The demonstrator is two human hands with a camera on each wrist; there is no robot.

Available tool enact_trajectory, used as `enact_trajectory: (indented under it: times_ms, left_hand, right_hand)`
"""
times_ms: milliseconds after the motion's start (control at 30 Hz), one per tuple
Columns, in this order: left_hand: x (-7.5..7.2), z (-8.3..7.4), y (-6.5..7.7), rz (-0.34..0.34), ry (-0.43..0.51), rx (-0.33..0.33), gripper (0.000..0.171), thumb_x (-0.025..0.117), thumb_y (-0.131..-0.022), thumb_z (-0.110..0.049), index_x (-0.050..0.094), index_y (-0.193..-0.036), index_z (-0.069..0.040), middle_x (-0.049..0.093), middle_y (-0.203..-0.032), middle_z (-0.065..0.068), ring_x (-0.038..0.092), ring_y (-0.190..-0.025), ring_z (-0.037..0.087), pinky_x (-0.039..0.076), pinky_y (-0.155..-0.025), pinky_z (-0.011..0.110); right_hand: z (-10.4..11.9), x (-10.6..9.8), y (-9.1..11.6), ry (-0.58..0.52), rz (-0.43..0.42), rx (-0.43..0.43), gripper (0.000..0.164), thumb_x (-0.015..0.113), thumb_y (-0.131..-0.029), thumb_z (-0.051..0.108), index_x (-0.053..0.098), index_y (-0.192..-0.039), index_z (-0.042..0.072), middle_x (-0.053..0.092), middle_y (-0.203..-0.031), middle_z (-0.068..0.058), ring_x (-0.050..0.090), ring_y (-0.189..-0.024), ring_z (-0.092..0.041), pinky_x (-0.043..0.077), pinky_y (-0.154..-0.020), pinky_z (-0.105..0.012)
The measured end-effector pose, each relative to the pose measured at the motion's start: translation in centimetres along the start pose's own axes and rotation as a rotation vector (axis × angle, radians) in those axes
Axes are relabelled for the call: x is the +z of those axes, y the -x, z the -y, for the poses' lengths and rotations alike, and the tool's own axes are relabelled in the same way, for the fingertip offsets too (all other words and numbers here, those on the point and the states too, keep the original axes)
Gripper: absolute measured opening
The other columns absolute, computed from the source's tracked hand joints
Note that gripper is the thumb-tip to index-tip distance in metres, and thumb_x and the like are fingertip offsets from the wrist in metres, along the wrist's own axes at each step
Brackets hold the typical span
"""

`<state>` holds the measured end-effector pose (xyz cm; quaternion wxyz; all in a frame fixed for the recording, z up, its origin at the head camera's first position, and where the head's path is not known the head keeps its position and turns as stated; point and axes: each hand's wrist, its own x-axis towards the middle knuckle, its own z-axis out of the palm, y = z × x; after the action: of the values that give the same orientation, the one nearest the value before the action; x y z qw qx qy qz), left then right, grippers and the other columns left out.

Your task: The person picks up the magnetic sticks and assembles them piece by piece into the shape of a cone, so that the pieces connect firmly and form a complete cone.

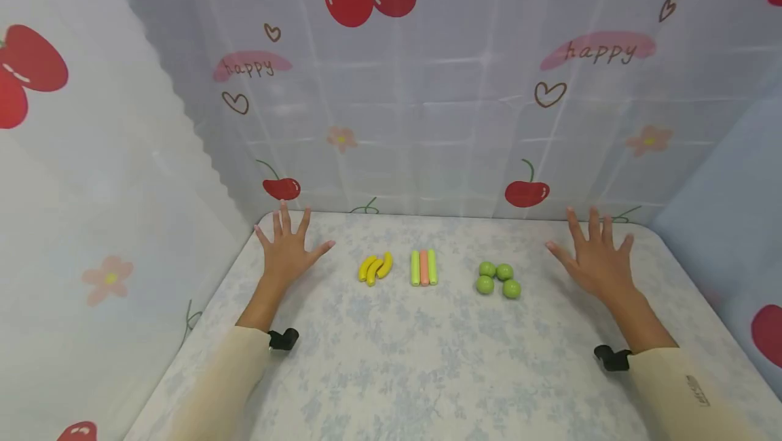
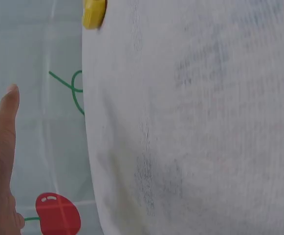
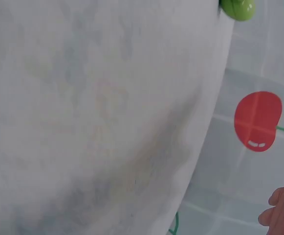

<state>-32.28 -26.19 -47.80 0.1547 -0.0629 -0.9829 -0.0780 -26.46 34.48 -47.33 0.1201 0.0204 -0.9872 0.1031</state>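
My left hand point(image 1: 287, 254) is spread with fingers apart at the table's left side, holding nothing. To its right lie three small toy bananas point(image 1: 375, 269); part of a yellow one point(image 2: 94, 13) shows at the top of the left wrist view. Mid-table, three short sticks lie side by side: a green one point(image 1: 415, 269), a pink-orange one point(image 1: 424, 268) and another green one point(image 1: 432, 266). Several small round green fruits point(image 1: 504, 272) sit nearer my right hand point(image 1: 601, 264), which is also spread and holds nothing. One green fruit point(image 3: 238, 8) appears in the right wrist view.
The table point(image 1: 391, 366) has a pale blue-and-white patterned cloth. A curtain point(image 1: 415, 108) printed with cherries, hearts and flowers stands along its far edge, with similar sheets at left and right. Each wrist wears a black device point(image 1: 612, 358).
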Motion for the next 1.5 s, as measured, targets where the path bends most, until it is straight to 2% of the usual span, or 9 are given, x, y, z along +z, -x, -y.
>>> enact_trajectory:
  times_ms: [233,333,467,633,767,833,1000,1167,1500]
  left_hand:
    - [0.0,-2.6,1.0,0.012,0.066,0.011,0.097,0.054,-0.090,-0.076,0.019,-0.164,-0.024,-0.002,-0.167,0.024,0.011,-0.153,0.045,0.009,-0.113,0.076]
    - [0.1,-3.7,1.6,0.022,0.086,0.018,0.094,0.055,-0.091,-0.073,0.024,-0.163,-0.021,0.005,-0.167,0.025,0.023,-0.150,0.045,0.024,-0.113,0.070]
    - [0.2,-5.2,2.3,0.036,0.171,0.021,0.081,0.060,-0.095,-0.063,0.040,-0.157,-0.014,0.030,-0.161,0.026,0.042,-0.141,0.044,0.045,-0.101,0.064]
    - [0.5,-7.1,2.6,0.078,0.347,0.010,0.054,0.069,-0.097,-0.041,0.061,-0.141,-0.012,0.061,-0.137,0.017,0.063,-0.117,0.034,0.056,-0.085,0.051]
    - [1.2,-8.1,2.4,0.139,0.411,-0.016,0.041,0.071,-0.096,-0.035,0.070,-0.130,-0.013,0.070,-0.115,0.011,0.065,-0.086,0.024,0.053,-0.063,0.037]
    - [1.5,-8.5,2.3,0.182,0.432,-0.034,0.037,0.071,-0.096,-0.034,0.071,-0.127,-0.013,0.071,-0.109,0.009,0.063,-0.080,0.021,0.050,-0.060,0.033]
    - [2.1,-9.4,2.1,0.259,0.469,-0.080,0.031,0.073,-0.096,-0.030,0.073,-0.122,-0.013,0.069,-0.096,0.005,0.059,-0.071,0.018,0.048,-0.058,0.032]
    - [2.5,-9.7,1.6,0.273,0.447,-0.078,0.026,0.076,-0.094,-0.026,0.075,-0.116,-0.012,0.066,-0.085,0.003,0.056,-0.064,0.017,0.046,-0.054,0.030]
    - [2.5,-10.6,0.4,0.373,0.375,-0.118,0.020,0.075,-0.094,-0.020,0.073,-0.107,-0.005,0.067,-0.080,0.004,0.058,-0.062,0.017,0.046,-0.052,0.027]
  right_hand:
    - [2.3,-0.1,2.0,-0.100,0.028,-0.004,0.092,0.037,-0.102,0.066,-0.007,-0.163,0.014,-0.004,-0.163,-0.034,0.005,-0.147,-0.057,0.001,-0.106,-0.082]
    - [3.3,-0.1,2.8,-0.170,0.022,-0.027,0.089,0.040,-0.104,0.061,-0.005,-0.163,0.011,0.001,-0.163,-0.035,0.011,-0.147,-0.056,0.007,-0.106,-0.082]
    - [4.6,-0.5,3.5,-0.254,0.036,-0.037,0.083,0.044,-0.106,0.054,0.013,-0.162,0.000,0.014,-0.160,-0.037,0.029,-0.139,-0.060,0.019,-0.105,-0.079]
    - [6.3,-1.1,4.0,-0.318,0.126,-0.001,0.074,0.051,-0.104,0.052,0.042,-0.150,-0.005,0.037,-0.152,-0.036,0.052,-0.123,-0.056,0.039,-0.099,-0.071]
    - [7.3,-0.9,4.1,-0.342,0.165,0.017,0.066,0.062,-0.100,0.047,0.055,-0.140,-0.004,0.059,-0.133,-0.031,0.062,-0.112,-0.047,0.052,-0.087,-0.062]
    - [7.7,-0.7,4.1,-0.350,0.183,0.022,0.061,0.066,-0.098,0.044,0.059,-0.136,-0.004,0.065,-0.124,-0.028,0.065,-0.108,-0.044,0.055,-0.081,-0.057]
    - [8.3,-0.1,4.4,-0.369,0.212,0.019,0.054,0.073,-0.094,0.036,0.065,-0.127,-0.005,0.071,-0.109,-0.022,0.067,-0.099,-0.039,0.056,-0.074,-0.049]
    - [8.6,0.3,4.4,-0.390,0.235,0.015,0.047,0.077,-0.091,0.031,0.068,-0.119,-0.005,0.072,-0.099,-0.017,0.065,-0.094,-0.036,0.054,-0.070,-0.047]
    - [8.8,1.0,4.0,-0.364,0.268,0.028,0.044,0.080,-0.088,0.028,0.072,-0.111,-0.008,0.072,-0.093,-0.013,0.065,-0.087,-0.030,0.054,-0.071,-0.046]
